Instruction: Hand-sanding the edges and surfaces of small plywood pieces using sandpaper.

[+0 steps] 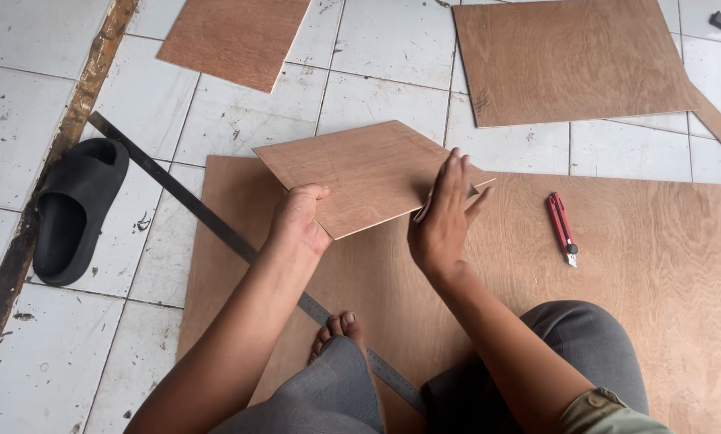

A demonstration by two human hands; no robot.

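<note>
My left hand [298, 217] grips the near left edge of a small plywood panel [360, 173], holding it tilted above a large plywood sheet [642, 273] on the floor. My right hand [443, 215] presses flat against the panel's near right edge, with a small pale piece, perhaps sandpaper, under the palm. A red utility knife [562, 227] lies on the large sheet to the right of my right hand. My bare foot [338, 328] rests on the sheet near my knees.
A long metal ruler [208, 217] runs diagonally from the tiles under my left arm. A black sandal [75, 210] lies at the left. Two more plywood pieces [236, 36] [569, 60] lie on the white tiled floor farther away.
</note>
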